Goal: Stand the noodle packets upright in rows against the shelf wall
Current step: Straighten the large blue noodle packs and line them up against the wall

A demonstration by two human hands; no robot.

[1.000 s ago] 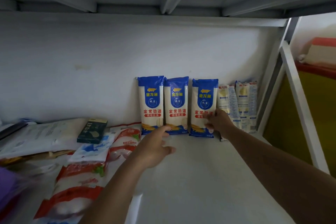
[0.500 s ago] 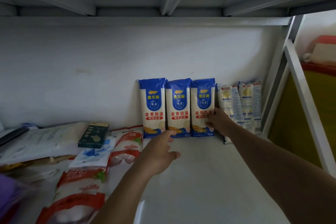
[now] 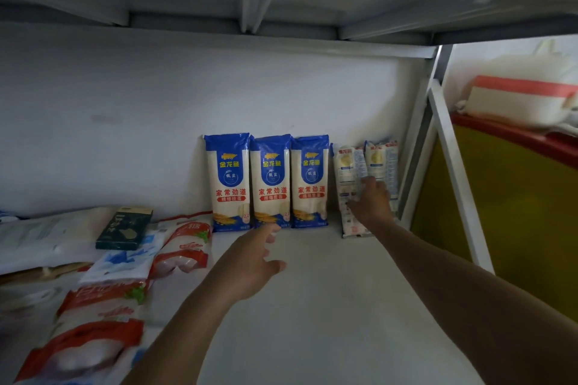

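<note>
**Straightening the pale packets at the end of the row**

While the three blue noodle packets [image 3: 270,181] stand upright and side by side against the shelf wall [image 3: 125,134], the pale noodle packets [image 3: 364,184] to their right are where the work is, judging from the one view, the head camera. They lean against the wall near the shelf post [image 3: 416,147]; the nearer one sits a little forward of the blue row, with a small gap between them.

The right hand [image 3: 370,201] lies flat on the front of the pale packets, fingers spread and pressing, not closed around anything. The left hand [image 3: 255,262] hovers over the bare shelf board [image 3: 328,306] just in front of the blue row, fingers loosely wide, holding nothing. Red-and-white bags [image 3: 103,306] and a dark green box [image 3: 125,228] lie flat well off to the left.

To do this step well, I would say the right hand should push low on the packet so its foot slides back to the wall, then nudge it sideways to close the gap. The left hand looks well placed to steady the blue row, since these tall soft packets tip easily.
</note>
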